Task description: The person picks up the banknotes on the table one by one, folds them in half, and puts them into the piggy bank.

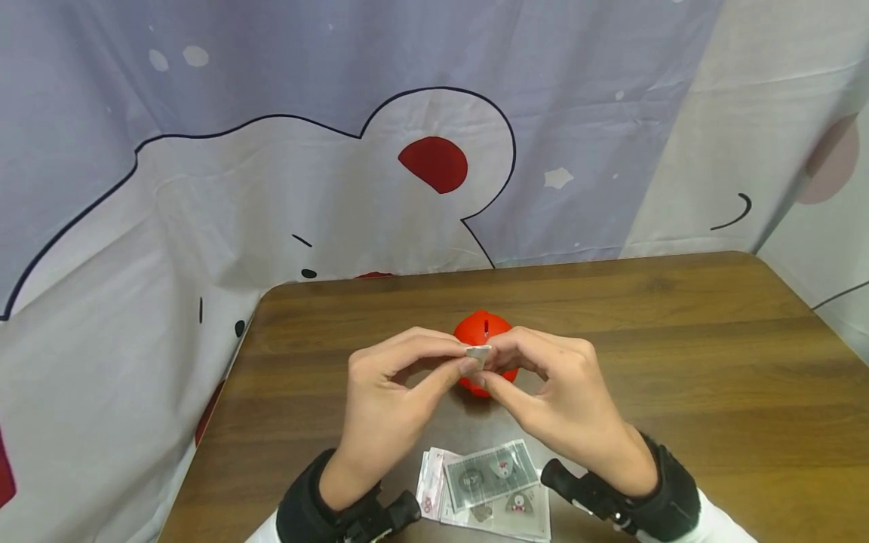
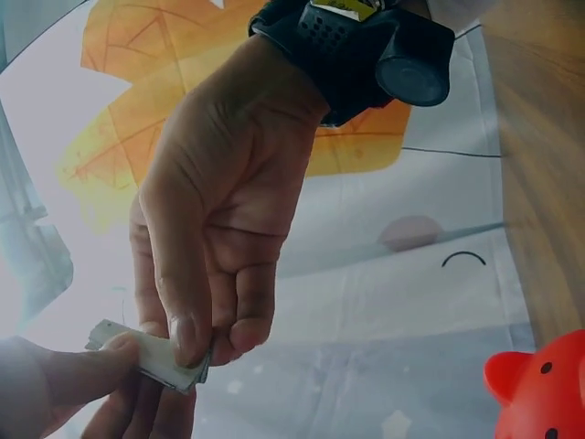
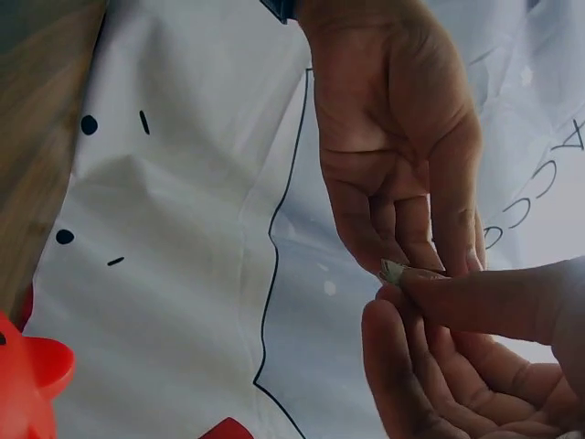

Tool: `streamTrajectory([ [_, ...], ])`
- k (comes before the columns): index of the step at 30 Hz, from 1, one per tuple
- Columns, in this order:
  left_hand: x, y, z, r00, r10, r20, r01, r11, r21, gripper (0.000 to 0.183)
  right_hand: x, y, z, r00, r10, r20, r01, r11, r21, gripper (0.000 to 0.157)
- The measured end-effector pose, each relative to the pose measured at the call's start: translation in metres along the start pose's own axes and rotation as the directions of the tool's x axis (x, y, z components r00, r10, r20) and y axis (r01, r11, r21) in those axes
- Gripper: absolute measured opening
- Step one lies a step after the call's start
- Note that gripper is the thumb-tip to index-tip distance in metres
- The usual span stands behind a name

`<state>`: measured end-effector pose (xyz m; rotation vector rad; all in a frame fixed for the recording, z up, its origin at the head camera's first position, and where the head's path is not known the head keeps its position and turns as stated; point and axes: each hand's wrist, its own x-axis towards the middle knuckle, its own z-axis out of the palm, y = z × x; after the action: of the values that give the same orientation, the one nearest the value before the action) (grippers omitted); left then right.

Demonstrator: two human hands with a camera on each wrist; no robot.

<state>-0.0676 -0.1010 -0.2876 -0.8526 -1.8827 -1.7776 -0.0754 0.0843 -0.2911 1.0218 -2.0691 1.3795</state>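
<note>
Both hands meet in the middle of the head view, above the table. My left hand (image 1: 397, 392) and my right hand (image 1: 560, 392) pinch a small folded banknote (image 1: 478, 352) between thumbs and fingertips. In the left wrist view the folded note (image 2: 157, 359) shows as a narrow pale strip with several layers at its end. Only one edge of the note (image 3: 393, 272) peeks out in the right wrist view. Just behind the hands sits a red piggy bank (image 1: 484, 326) with a dark slot in its top, partly covered by the fingers.
A loose stack of banknotes (image 1: 532, 520) lies near the front of the wooden table (image 1: 679, 362), between the forearms. A greenish banknote (image 1: 490, 475) with a cartoon figure lies on top. A printed curtain (image 1: 305, 60) hangs behind the table.
</note>
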Motion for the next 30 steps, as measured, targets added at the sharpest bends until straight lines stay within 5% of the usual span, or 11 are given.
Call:
streamTrajectory([
  [9,0.002,-0.013,-0.002,0.989,-0.13,0.073,0.127,0.991,0.04,0.016,0.006,0.009,-0.008,0.999,0.027,0.047,-0.024,0.998,-0.065,0.021],
  [13,0.007,-0.032,-0.001,0.968,-0.231,0.098,0.221,0.97,0.105,0.03,0.014,0.027,-0.012,0.997,0.076,-0.027,-0.078,0.99,-0.12,0.026],
  [16,0.01,-0.055,0.0,0.946,-0.305,0.109,0.282,0.941,0.186,0.046,0.019,0.046,-0.013,0.979,0.163,-0.121,-0.183,0.966,-0.18,0.025],
  [19,0.008,-0.081,0.002,0.913,-0.388,0.126,0.33,0.884,0.331,0.061,0.019,0.069,-0.006,0.953,0.266,-0.148,-0.293,0.933,-0.211,0.014],
  [23,-0.001,-0.105,0.008,0.854,-0.494,0.161,0.37,0.796,0.479,0.077,0.014,0.098,0.009,0.924,0.374,-0.074,-0.38,0.885,-0.268,0.011],
  [25,-0.006,-0.111,0.011,0.829,-0.529,0.179,0.386,0.774,0.503,0.081,0.01,0.109,0.016,0.913,0.406,-0.03,-0.396,0.869,-0.298,0.012],
  [30,-0.013,-0.115,0.018,0.802,-0.563,0.199,0.387,0.745,0.544,0.082,0.004,0.122,0.03,0.912,0.41,0.008,-0.372,0.835,-0.406,0.012],
])
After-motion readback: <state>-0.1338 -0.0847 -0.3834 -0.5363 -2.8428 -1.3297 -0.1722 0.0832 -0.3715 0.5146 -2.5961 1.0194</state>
